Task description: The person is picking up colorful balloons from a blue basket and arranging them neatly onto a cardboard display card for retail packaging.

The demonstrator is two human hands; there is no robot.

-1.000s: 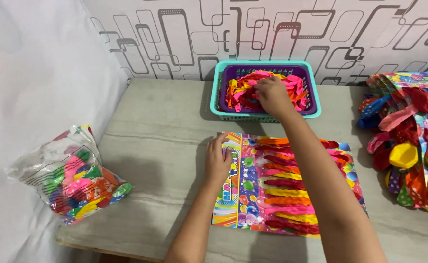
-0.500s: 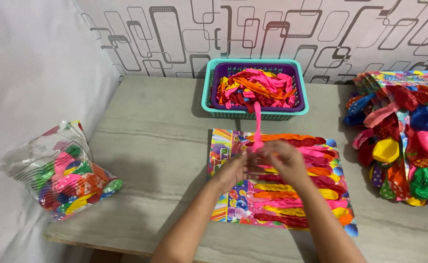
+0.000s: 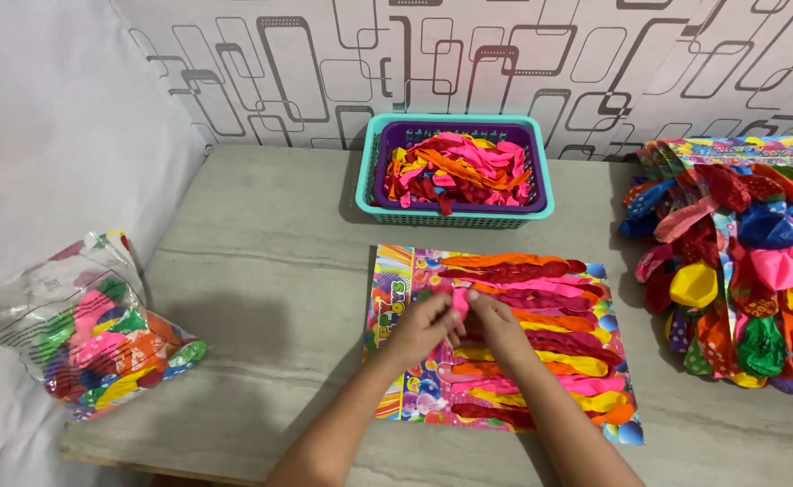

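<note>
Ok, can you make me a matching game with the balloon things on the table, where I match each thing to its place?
Things:
1. teal basket
2. clear bag of balloons
3. balloon card
4. stack of filled cards

Places:
A. far left of the table
B. under both hands
C. at the back by the wall
D. far right

Pairs: 1-C, 2-A, 3-B, 4-D

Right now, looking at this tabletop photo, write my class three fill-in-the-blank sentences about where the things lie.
1. Both hands, left hand and right hand, pinch a small ____ balloon over the colourful printed card.
2. The teal plastic basket of loose balloons stands against the ____.
3. The clear plastic bag of mixed balloons lies at the table's ____ edge.

Missing words: pink; wall; left
</note>
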